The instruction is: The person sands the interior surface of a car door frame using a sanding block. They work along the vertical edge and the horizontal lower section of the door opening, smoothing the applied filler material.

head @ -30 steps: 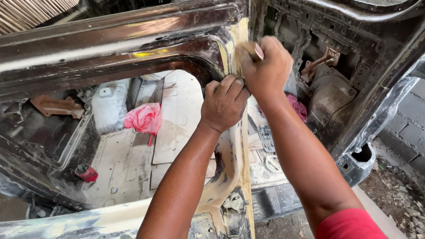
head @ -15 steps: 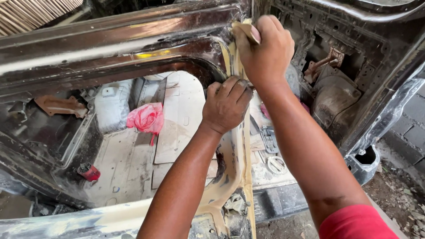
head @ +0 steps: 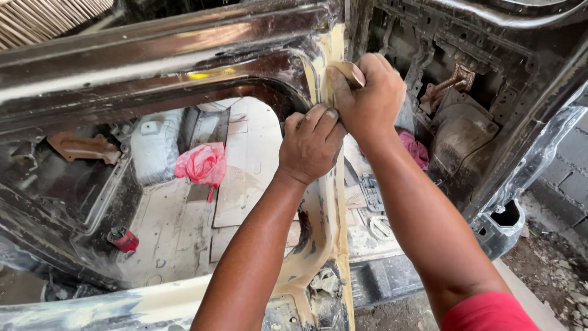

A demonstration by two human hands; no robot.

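I look down into a stripped black car body. A door pillar (head: 334, 202) coated in tan filler runs down the middle. My right hand (head: 367, 98) grips a folded piece of sandpaper (head: 349, 70) and presses it against the top of the pillar. My left hand (head: 312, 144) sits just below it, fingers curled, pressed on the pillar's edge with nothing visible in it.
Inside the shell lie a pink plastic bag (head: 202, 164), a white sack (head: 156, 144), a small red can (head: 124, 239) and a rusty bracket (head: 82, 147). Another pink rag (head: 416, 149) sits behind my right arm. Bare ground and block wall lie at the right (head: 563, 257).
My right hand with the sandpaper has slid up the pillar and come slightly down again. My left hand has stayed on the pillar's edge.
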